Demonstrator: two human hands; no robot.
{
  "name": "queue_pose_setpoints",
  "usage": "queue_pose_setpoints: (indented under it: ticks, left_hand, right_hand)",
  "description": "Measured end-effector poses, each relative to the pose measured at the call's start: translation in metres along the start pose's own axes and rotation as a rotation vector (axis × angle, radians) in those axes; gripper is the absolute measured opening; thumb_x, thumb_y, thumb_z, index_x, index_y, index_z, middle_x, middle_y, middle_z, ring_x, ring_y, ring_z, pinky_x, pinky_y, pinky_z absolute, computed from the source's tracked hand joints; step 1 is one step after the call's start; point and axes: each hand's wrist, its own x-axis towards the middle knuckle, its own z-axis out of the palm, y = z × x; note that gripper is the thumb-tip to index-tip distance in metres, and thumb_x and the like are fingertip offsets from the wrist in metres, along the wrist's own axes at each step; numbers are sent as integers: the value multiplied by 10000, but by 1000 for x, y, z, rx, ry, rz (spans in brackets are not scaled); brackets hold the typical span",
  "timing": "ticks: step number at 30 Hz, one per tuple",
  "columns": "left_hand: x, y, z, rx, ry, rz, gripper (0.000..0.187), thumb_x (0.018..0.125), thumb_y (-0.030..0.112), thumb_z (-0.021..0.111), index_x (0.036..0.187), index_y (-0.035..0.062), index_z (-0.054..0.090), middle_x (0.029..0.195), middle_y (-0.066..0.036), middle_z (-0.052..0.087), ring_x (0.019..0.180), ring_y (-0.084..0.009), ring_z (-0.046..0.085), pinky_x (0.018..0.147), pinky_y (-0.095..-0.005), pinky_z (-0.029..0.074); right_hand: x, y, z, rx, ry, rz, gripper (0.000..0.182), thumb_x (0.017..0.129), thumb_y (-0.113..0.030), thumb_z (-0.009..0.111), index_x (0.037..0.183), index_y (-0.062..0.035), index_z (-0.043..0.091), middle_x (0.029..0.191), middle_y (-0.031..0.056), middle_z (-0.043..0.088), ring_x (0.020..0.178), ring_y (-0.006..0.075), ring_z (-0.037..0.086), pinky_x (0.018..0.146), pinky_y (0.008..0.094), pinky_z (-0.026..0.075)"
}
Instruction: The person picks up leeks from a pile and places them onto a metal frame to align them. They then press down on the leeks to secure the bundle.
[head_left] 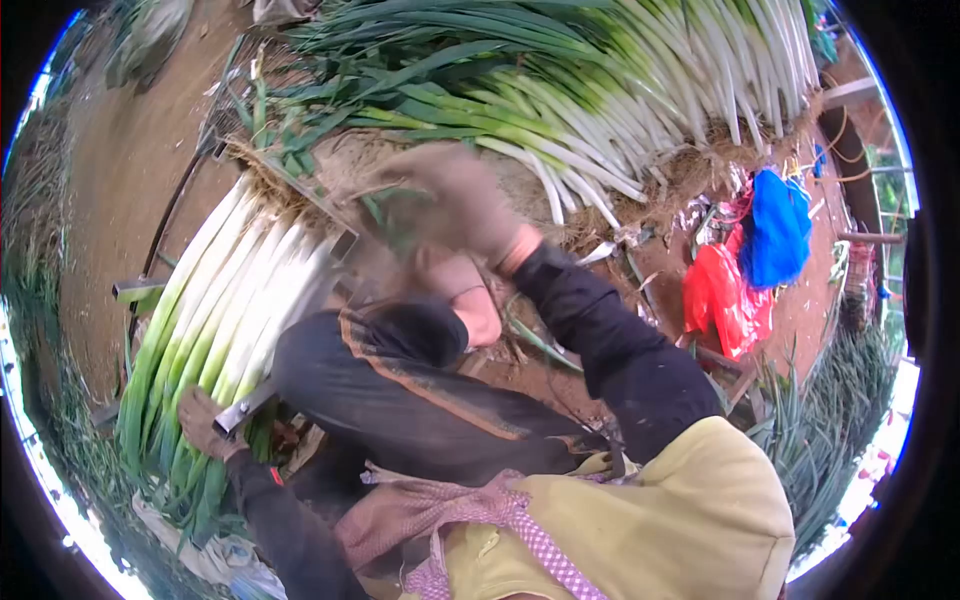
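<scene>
A bundle of long green onions lies on a metal frame at my left, its roots at the far end and green leaves near me. My left hand, in a brownish glove, is closed at the leaves, beside the end of a metal bar. Some of its fingers are hidden. My right hand, also gloved, is smeared by motion in front of me, above my bent leg and right of the bundle's roots. Whether it holds anything does not show. Behind it lies a large heap of green onions.
Red and blue plastic bags lie on the ground at the right. A metal bracket stands by the roots. A dark cable runs along the left. Loose leaves are piled at the lower right.
</scene>
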Motion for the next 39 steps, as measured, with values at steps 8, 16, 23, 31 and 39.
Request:
queue_pose_setpoints:
  ticks: [8,16,23,31,39]
  left_hand:
    - [-8,18,-6,-90,114,13,220,987,226,575,1065,54,687,1051,-160,698,983,-370,659,849,-481,523]
    - [-12,6,5,-78,101,4,250,1005,246,559,1086,46,686,1090,-159,699,1012,-364,662,870,-481,523]
    - [-9,5,3,-92,106,75,240,1012,243,554,1101,62,683,1098,-175,696,996,-386,666,859,-496,527]
    - [32,-6,-89,-650,-42,-172,332,1044,209,545,1242,-41,635,1255,-152,669,1131,-250,644,994,-366,493]
    - [-33,301,-226,-1851,-700,-149,404,1004,214,544,1333,-21,535,1274,-176,602,1161,-278,599,932,-384,523]
  right_hand:
    - [-137,278,-107,-828,-331,1191,646,822,-99,622,1449,-121,469,1397,209,575,1299,347,570,1083,476,457]
    - [-194,297,-96,-945,-500,859,401,880,-175,614,1262,-54,615,1094,194,719,1000,390,703,891,461,561]
    - [-239,210,-55,282,-563,1057,563,840,-277,784,1256,46,584,895,101,698,739,174,667,647,352,544]
    - [-215,87,-60,819,-459,1131,384,933,-244,686,1208,-7,560,871,26,602,697,107,595,576,276,529]
    - [-182,-53,-112,1129,-300,1330,262,902,-131,606,1112,14,547,780,48,568,580,116,539,500,278,451]
